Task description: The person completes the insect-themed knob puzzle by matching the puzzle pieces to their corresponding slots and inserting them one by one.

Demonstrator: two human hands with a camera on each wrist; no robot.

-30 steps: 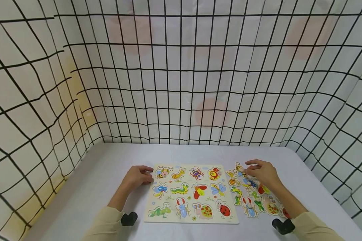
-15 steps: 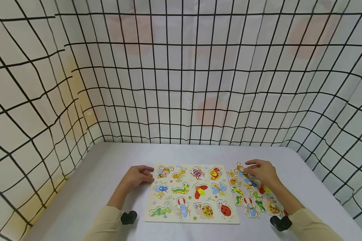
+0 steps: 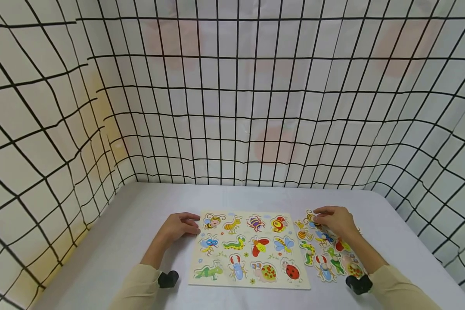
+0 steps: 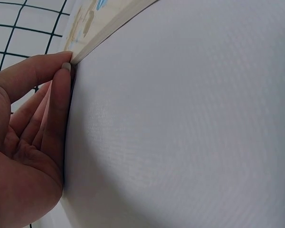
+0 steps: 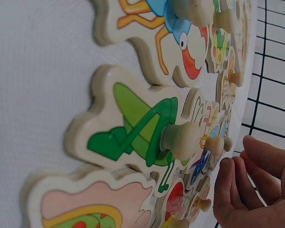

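Note:
A flat wooden puzzle board (image 3: 201, 282) printed with several insects lies in the middle of the table. At its upper left edge rests my left hand (image 3: 178, 227), thumb and index fingertips touching the board's corner in the left wrist view. To the right of the board, my right hand (image 3: 338, 221) hovers over a group of loose insect puzzle pieces, nearest the bee piece (image 3: 311, 218). In the right wrist view its fingers are loosely bent with a gap between them, beside the pieces' knobs. A grasshopper piece (image 5: 142, 126) with a round wooden knob lies close to that camera.
Around the grasshopper are a stag beetle piece (image 5: 192, 52), a snail piece (image 5: 92, 204) and several others, packed closely and partly overlapping. A white table (image 3: 159, 198) bears everything. White walls with black netting (image 3: 236, 116) enclose its back and sides.
The whole head view has shifted slightly, so everything appears a little further right. Both hands stay nearly in place relative to the board and pieces.

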